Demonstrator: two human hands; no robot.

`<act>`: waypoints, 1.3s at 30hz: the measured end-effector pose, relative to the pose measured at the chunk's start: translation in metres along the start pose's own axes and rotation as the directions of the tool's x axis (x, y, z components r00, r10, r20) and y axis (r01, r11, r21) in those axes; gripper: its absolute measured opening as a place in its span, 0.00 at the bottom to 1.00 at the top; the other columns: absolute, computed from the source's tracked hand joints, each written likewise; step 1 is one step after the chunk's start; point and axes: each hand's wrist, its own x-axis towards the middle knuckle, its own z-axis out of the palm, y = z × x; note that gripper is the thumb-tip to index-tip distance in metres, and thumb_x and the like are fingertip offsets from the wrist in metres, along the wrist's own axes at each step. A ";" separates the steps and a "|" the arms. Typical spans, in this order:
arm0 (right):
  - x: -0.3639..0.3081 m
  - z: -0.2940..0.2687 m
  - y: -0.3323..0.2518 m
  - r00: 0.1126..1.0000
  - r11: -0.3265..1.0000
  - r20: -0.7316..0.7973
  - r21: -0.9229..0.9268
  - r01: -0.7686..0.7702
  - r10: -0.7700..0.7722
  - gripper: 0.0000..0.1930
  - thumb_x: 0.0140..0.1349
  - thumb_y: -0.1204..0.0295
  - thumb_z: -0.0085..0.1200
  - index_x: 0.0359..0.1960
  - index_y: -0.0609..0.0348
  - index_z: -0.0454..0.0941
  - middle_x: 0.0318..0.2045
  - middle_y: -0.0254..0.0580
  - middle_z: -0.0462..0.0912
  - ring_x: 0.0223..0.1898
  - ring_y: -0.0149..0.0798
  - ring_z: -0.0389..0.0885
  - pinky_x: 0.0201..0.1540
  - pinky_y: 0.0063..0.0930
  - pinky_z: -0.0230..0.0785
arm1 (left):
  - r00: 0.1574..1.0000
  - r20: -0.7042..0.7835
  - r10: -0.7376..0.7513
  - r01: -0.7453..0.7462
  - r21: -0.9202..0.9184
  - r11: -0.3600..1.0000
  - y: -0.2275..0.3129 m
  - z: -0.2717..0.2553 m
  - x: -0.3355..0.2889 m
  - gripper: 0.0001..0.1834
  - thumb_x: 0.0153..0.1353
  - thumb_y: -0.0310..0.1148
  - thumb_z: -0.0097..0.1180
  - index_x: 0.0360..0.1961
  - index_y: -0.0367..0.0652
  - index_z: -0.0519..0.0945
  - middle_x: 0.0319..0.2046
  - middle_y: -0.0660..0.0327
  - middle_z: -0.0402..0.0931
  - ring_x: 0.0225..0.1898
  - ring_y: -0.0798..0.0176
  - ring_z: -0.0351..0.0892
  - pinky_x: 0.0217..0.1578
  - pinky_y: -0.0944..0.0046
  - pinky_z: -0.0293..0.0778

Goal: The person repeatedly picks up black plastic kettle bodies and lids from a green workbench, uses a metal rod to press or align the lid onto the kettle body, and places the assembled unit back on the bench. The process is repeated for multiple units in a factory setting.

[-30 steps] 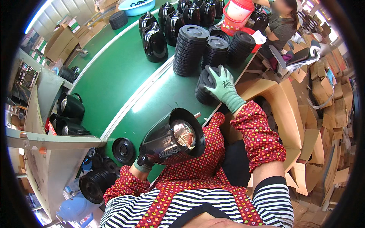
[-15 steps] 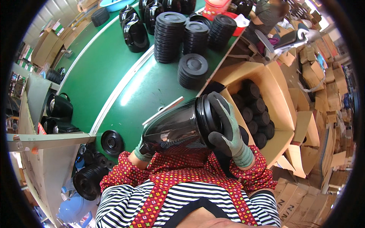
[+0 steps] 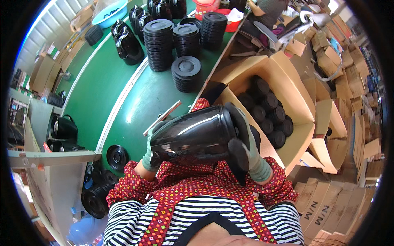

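Observation:
A glossy black jug body (image 3: 191,135) lies sideways between my two gloved hands, in front of my chest. My right hand (image 3: 243,141), in a green glove with a dark palm, grips the ringed rim at the jug's right end, thumb below and fingers above. At the tapered left end my left hand (image 3: 148,155) supports the jug; most of its fingers are hidden behind it. A thin pale strip (image 3: 162,118) shows just beyond the left hand. On the green table (image 3: 123,92), a round black lid (image 3: 117,157) rests near its front left.
Stacks of black lids (image 3: 158,45) and several glossy jugs (image 3: 129,47) stand at the table's far end. An open carton (image 3: 293,82) of dark cylindrical parts is at my right. Black round parts (image 3: 93,201) sit low on the left. Another person (image 3: 269,10) is at the back right.
The view has shifted, so the table things appear further left. The jug has turned slightly, and my right hand has closed further over its rim. Both hands still hold it.

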 end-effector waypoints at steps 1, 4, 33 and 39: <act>-0.004 -0.001 0.003 0.997 0.996 -0.035 0.061 -0.063 0.065 0.43 0.75 0.46 0.54 0.80 0.63 0.56 0.76 0.51 0.64 0.77 0.48 0.60 0.78 0.39 0.51 | 0.994 -0.071 0.079 -0.065 0.178 0.982 0.012 -0.005 0.011 0.34 0.64 0.42 0.71 0.64 0.29 0.77 0.67 0.41 0.74 0.68 0.47 0.76 0.65 0.47 0.77; 0.003 0.008 0.005 0.973 0.894 -0.116 0.429 -0.131 0.199 0.38 0.80 0.51 0.48 0.81 0.62 0.53 0.75 0.45 0.65 0.76 0.41 0.60 0.78 0.35 0.51 | 0.916 -0.385 -0.115 0.137 0.030 0.990 0.037 0.004 0.025 0.35 0.43 0.38 0.83 0.53 0.34 0.85 0.63 0.44 0.78 0.65 0.49 0.79 0.66 0.53 0.74; -0.024 -0.023 -0.001 0.973 0.976 0.068 0.021 0.218 -0.219 0.36 0.77 0.53 0.52 0.76 0.65 0.62 0.78 0.59 0.57 0.79 0.53 0.57 0.79 0.43 0.48 | 0.965 -0.145 -0.221 0.190 -0.201 0.961 0.053 -0.014 0.022 0.35 0.46 0.35 0.82 0.55 0.31 0.83 0.59 0.48 0.82 0.58 0.52 0.84 0.61 0.55 0.79; -0.029 -0.004 0.023 0.982 0.913 -0.055 0.381 -0.145 0.179 0.31 0.80 0.55 0.47 0.76 0.63 0.63 0.75 0.49 0.65 0.72 0.43 0.68 0.75 0.35 0.57 | 0.994 0.066 0.091 -0.112 0.516 0.849 0.117 -0.009 0.058 0.28 0.48 0.30 0.78 0.53 0.35 0.86 0.50 0.49 0.86 0.47 0.49 0.89 0.51 0.57 0.84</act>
